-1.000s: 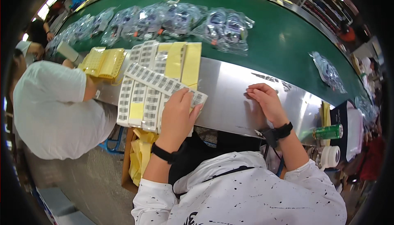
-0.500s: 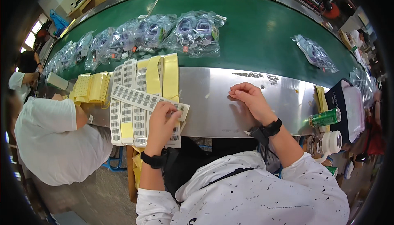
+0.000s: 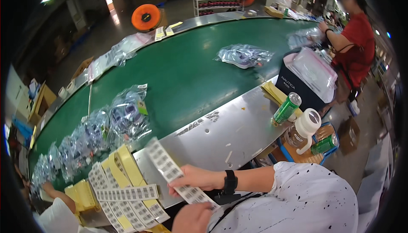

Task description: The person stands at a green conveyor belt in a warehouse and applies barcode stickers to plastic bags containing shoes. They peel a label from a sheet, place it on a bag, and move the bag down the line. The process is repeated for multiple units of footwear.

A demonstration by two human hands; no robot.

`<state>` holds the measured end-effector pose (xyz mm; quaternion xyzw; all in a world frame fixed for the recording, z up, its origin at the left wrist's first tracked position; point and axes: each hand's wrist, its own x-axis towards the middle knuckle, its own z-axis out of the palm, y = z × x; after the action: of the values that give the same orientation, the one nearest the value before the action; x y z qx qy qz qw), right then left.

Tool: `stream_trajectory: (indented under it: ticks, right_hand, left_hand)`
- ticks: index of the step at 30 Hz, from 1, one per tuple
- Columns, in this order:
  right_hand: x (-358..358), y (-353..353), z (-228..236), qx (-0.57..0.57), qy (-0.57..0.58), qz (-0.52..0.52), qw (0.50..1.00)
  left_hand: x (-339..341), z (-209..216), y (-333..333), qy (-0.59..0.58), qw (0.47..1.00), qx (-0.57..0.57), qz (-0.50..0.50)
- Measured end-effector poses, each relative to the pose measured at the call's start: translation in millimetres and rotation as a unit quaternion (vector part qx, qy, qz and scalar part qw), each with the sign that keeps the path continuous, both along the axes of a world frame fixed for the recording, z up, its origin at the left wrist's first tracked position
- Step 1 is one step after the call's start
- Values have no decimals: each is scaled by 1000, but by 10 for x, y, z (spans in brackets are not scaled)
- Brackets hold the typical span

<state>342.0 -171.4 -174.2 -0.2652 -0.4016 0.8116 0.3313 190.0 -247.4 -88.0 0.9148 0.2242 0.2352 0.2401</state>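
A white strip of barcode labels (image 3: 165,162) is raised at a slant over the bench edge. My right hand (image 3: 196,178) is closed around its middle. Low in the picture my left hand (image 3: 192,218) has curled fingers at the strip's lower end and appears to pinch it; the fingertips are partly hidden. To the left, more label strips (image 3: 127,193) lie overlapped in a pile, one crossing the others, with yellow backing sheets (image 3: 130,163) among them. Beyond the pile, clear bags of light-blue shoes (image 3: 125,112) sit in a row on the green belt (image 3: 182,80).
Right of the metal bench (image 3: 212,135) stand a green can (image 3: 287,108), a lidded bottle (image 3: 307,124) and a dark box with plastic bags (image 3: 293,82). One bagged shoe (image 3: 243,56) lies farther along. A person in red (image 3: 359,42) works at right; a white-sleeved arm (image 3: 59,197) reaches in at left.
The view has swung to the right. A label strip is now up in my right hand, which earlier hovered over the bench; my left hand has left the pile and come to the strip's lower end.
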Motion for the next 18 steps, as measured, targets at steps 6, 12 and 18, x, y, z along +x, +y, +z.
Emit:
stream_trajectory:
  ticks: [6,12,18]
  right_hand:
    - [306,193,85,-13,34,-197,980]
    - [334,-50,348,58,-51,-134,988]
    - [160,-123,375,93,-124,-22,988]
  left_hand:
    - [-64,-121,-40,31,998,-12,-61]
    - [-233,-29,524,-112,965,-44,233]
    - [-86,-158,639,-294,887,-220,279]
